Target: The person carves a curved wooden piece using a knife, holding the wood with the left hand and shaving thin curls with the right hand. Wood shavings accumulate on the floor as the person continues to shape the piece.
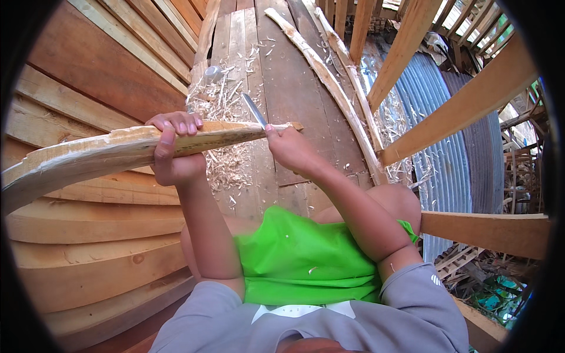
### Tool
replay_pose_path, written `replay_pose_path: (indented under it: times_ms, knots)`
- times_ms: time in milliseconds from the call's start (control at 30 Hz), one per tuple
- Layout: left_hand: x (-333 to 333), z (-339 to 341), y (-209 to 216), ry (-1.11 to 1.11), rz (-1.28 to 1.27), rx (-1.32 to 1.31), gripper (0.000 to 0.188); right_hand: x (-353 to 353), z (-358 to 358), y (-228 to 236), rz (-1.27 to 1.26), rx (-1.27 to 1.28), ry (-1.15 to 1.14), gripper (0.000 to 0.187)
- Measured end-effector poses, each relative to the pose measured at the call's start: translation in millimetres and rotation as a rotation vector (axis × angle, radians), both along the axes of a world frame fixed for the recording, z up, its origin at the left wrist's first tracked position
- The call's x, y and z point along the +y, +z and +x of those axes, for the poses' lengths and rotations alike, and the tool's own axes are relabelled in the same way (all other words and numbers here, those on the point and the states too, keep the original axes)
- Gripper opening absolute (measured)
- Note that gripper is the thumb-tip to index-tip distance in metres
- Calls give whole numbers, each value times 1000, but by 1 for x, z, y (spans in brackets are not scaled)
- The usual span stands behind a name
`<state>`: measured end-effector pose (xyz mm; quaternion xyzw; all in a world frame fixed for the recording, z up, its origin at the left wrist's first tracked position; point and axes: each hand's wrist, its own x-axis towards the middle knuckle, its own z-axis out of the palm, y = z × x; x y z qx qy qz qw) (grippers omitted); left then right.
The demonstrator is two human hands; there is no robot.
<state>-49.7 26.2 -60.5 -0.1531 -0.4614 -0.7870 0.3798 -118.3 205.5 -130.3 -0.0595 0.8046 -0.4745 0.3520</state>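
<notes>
A long, pale piece of wood (106, 147) with a rough, whittled surface runs from the left edge to a narrow tip near the middle. My left hand (178, 150) is wrapped round it, fingers over the top and palm beneath. At the narrow end, my right hand (289, 148) is closed round the handle of a knife (254, 110), which the fingers hide. Its blade points away from me, up and to the left, and crosses the wood close to its tip. A bright green cloth (306, 259) lies over my lap.
Curly wood shavings (226, 167) litter the plank floor (288, 76), with a small grey cup-like object (213, 73) among them. Two long peeled poles (329, 79) lie to the right. A plank wall (88, 235) stands close on my left; wooden rails (465, 117) and corrugated metal sheets (435, 141) are on the right.
</notes>
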Motion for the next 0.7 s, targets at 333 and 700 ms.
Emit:
replay_pose_path:
  times_ms: [333,700]
  knots:
    - [1,2,-3,-29,3,18,13,6,-1,14,-26,-40,19,59]
    - [-16,-4,-10,-281,-168,154,20,28,-34,-31,17,-257,72,44]
